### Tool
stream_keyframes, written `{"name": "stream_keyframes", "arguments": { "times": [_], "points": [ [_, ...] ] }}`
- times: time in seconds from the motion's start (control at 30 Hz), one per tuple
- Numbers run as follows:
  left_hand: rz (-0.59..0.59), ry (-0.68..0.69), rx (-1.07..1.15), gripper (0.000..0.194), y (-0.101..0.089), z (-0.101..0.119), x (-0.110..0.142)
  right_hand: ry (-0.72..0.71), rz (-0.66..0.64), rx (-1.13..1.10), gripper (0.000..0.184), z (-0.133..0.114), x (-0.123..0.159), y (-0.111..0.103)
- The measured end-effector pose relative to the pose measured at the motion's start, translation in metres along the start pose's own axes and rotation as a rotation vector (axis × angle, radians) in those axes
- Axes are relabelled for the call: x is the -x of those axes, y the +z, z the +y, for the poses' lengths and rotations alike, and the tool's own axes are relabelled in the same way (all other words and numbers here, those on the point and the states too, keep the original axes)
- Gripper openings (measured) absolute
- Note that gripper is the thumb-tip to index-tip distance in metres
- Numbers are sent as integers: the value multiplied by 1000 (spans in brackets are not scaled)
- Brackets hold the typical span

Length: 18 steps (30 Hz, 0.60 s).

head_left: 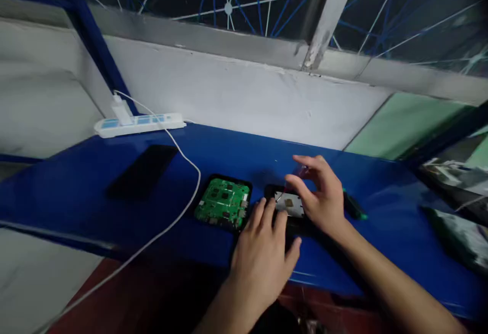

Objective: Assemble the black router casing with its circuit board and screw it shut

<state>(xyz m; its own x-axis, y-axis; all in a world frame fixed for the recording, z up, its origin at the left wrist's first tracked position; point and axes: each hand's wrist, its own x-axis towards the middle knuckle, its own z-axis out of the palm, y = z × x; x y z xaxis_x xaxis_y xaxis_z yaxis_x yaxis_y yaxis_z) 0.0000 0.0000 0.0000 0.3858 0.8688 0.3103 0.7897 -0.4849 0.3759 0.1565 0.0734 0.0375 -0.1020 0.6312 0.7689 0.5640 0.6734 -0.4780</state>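
My right hand [324, 196] pinches a small screwdriver [302, 172] with a clear, reddish handle. Its thin shaft slants down to the left edge of a silver metal plate [282, 203], which has a brownish square patch in its middle. The plate sits in a black plastic casing [270, 190], partly covered by my hands. Over the casing's near left side lies my left hand [263, 247], fingers stretched out and thumb apart. Just left of these fingers, a green circuit board [223, 199] rests in another black casing half.
On the blue table [152, 232], a white cable [186, 158] curves from a power strip [141, 124] at the back left. A dark flat object [143, 171] lies left, a green-and-black tool [354, 206] right of my right hand. Another board-like item [461, 235] is at the right edge.
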Motion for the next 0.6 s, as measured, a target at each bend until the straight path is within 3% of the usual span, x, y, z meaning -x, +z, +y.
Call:
{"name": "stream_keyframes", "arguments": {
  "times": [0.17,0.37,0.6],
  "points": [
    [-3,5,3,43,-1,1,-2,17,-52,-60,32,-5,3,-1],
    [-12,12,6,43,-1,0,-2,123,-112,-121,42,-7,2,1],
    [-9,7,17,41,-3,0,-2,142,-80,-147,47,-4,4,0]
  ]
}}
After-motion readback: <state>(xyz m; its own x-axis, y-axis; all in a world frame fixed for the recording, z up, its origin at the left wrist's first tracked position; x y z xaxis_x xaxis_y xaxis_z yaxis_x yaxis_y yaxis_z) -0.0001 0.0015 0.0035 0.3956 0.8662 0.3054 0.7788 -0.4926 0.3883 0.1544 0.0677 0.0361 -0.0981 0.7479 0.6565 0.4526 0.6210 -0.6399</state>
